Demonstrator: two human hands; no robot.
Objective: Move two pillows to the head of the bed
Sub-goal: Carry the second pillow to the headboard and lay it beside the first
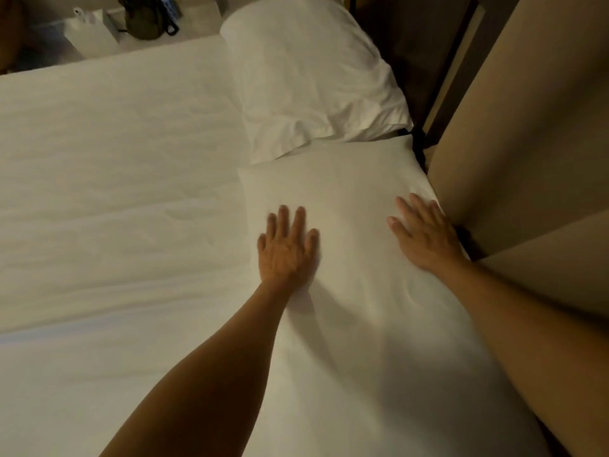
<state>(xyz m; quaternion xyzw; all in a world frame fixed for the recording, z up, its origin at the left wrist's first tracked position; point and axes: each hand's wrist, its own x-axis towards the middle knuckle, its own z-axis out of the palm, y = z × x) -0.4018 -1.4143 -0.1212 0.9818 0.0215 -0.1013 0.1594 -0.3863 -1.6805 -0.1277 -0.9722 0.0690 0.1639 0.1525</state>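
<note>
Two white pillows lie end to end along the right side of the bed, against the padded headboard. The near pillow (pixel 346 192) is smooth; the far pillow (pixel 306 70) is creased and its edge overlaps the near one. My left hand (pixel 288 249) rests flat on the near pillow's left part, palm down, fingers spread. My right hand (pixel 425 232) lies flat on the same pillow's right edge, beside the headboard. Neither hand grips anything.
The white bed sheet (pixel 115 192) stretches to the left. The tan padded headboard (pixel 527 143) rises on the right, with a dark gap beside it. Beyond the bed's far edge stand a white bag (pixel 89 31) and a dark bag (pixel 145 14) on the floor.
</note>
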